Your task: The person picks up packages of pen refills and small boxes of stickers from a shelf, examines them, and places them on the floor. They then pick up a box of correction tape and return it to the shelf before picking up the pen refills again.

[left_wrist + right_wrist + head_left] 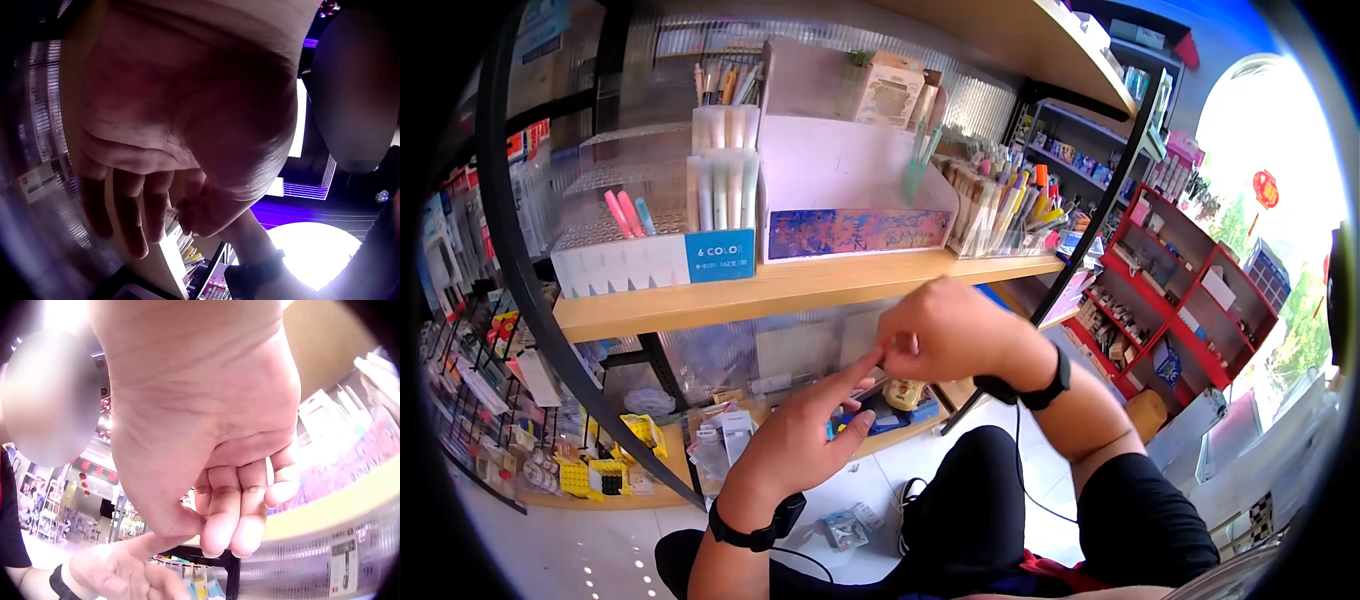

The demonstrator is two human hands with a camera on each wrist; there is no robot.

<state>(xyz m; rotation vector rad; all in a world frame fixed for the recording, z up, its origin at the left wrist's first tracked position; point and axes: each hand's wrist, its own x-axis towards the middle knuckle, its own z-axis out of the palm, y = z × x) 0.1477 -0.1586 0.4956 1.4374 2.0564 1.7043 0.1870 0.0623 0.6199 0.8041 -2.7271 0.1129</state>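
Shelf wood [820, 290] runs across at twelve, just beyond your hands. Your left hand [805, 435] has its fingers extended, forefinger touching your right hand [945, 335], whose fingers curl towards the thumb; I cannot tell whether they pinch anything. Your pale bin [830, 170] with a patterned front sits at twelve on that shelf, the blue-fronted pen box [720, 255] at eleven, the marker tray [1000, 240] at one. At two, a black post [1106, 210] stands before the red racks [1178, 315]. Your right hand partly hides a yellowish pack [904, 394] lower down.
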